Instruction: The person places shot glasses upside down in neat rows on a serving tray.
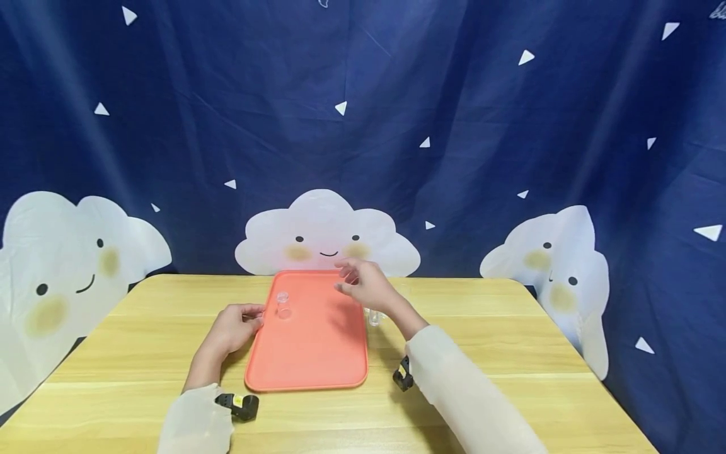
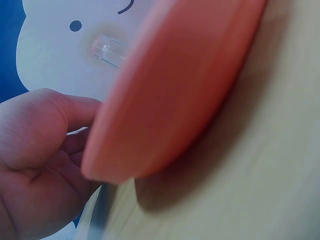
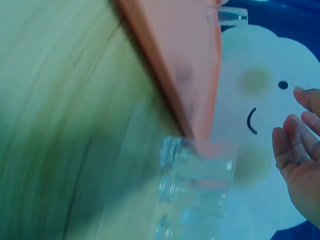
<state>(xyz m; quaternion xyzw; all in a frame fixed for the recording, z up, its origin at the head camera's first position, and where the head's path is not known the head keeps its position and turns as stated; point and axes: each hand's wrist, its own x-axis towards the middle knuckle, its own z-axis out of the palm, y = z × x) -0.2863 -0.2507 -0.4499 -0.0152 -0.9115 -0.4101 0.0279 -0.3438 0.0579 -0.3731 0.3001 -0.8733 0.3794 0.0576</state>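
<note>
An orange-red rectangular tray lies on the wooden table. My left hand is at its left edge; in the left wrist view the thumb and curled fingers of the hand meet the rim, fingertips hidden behind it. One small clear cup stands upright on the tray's left part, also seen as a cup in the right wrist view. Above the tray's right side hovers my right hand, fingers loosely bent, holding nothing. Several clear cups stand beside the tray's right edge, mostly hidden by my right forearm in the head view.
The light wooden table extends to both sides of the tray. Behind it hangs a dark blue curtain with white clouds and triangles. A black wrist camera sits on my right wrist, another camera on my left.
</note>
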